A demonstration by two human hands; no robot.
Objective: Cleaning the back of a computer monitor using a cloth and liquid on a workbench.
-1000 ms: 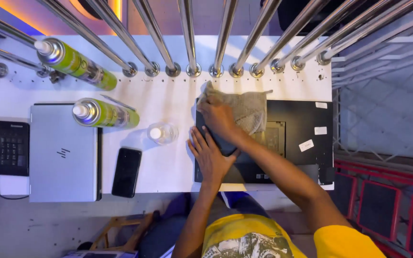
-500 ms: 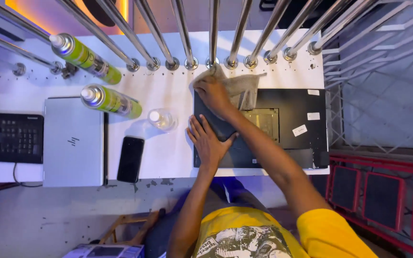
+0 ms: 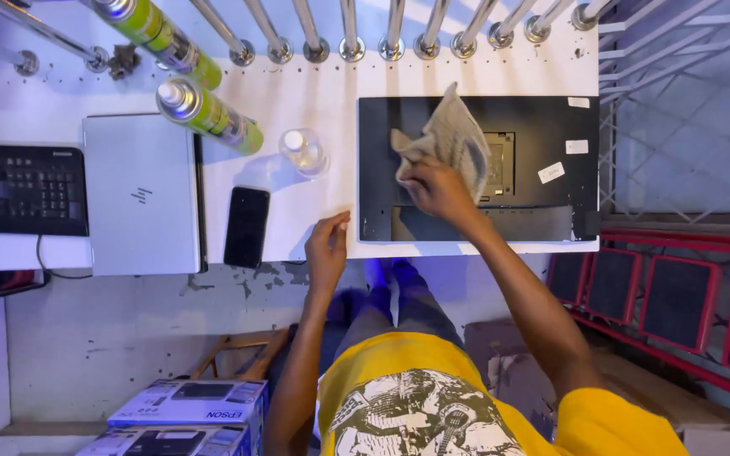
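A person holds a grey cloth (image 3: pixel 449 139) against the back of a black monitor (image 3: pixel 534 127) lying flat on a white table (image 3: pixel 314 93).

The monitor fills the table's right end, its near edge close to the table's front edge. Bare table lies between it and a clear bottle (image 3: pixel 302 150). The right hand (image 3: pixel 434 187) has its fingers pressed together, bunching the soft, crumpled cloth on the hard, matte panel. The left hand (image 3: pixel 327 249) rests at the table's front edge, fingers loosely together, holding nothing, near a glossy black phone (image 3: pixel 247 226).
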